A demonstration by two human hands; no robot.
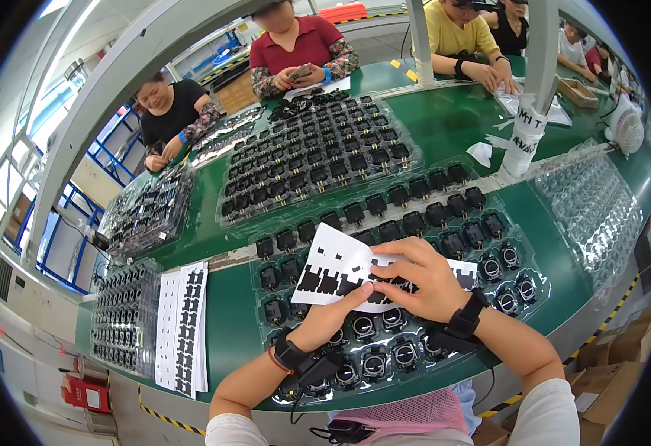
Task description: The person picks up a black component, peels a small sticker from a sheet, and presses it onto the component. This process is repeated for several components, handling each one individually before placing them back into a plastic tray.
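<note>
The left grip (329, 315) was closed, thumb pressed on the lower edge of a white sheet (350, 262), its other fingers mostly hidden; the right grip (433, 292) pinched the sheet near its middle, fingers bent and tips drawn together. The sheet — smooth, thin, slightly curled — bore a row of flat black notched cut-outs (328, 285) and was held above a clear moulded plastic tray (539, 276). In the tray's pockets sat squarish black parts (474, 235) and, mostly nearer the person, parts with round, pale-ringed faces (374, 364). Beneath lay a smooth green table (229, 321). To the left, similar flat sheets (178, 331) overlapped beside another pocketed tray (123, 316); to the right lay glossy, bumpy clear trays (593, 215).
</note>
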